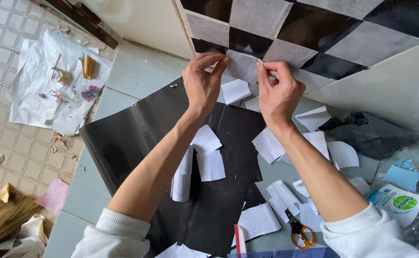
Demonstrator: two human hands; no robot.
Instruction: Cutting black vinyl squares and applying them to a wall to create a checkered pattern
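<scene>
Your left hand [202, 81] and right hand [277, 91] both pinch a grey square [242, 66] against the checkered wall [314, 28], above black sheet [137, 134] and paper scraps [209, 165] on worktop [133, 71].

Single head-worn view, looking steeply down and forward along both forearms, which enter from the bottom edge and converge near the top centre. The camera sits close, at arm's length from the checkered wall [314, 33] filling the upper right of the frame. The countertop [137, 71] crosses the middle; the tiled floor [8, 138] occupies the left edge.
</scene>
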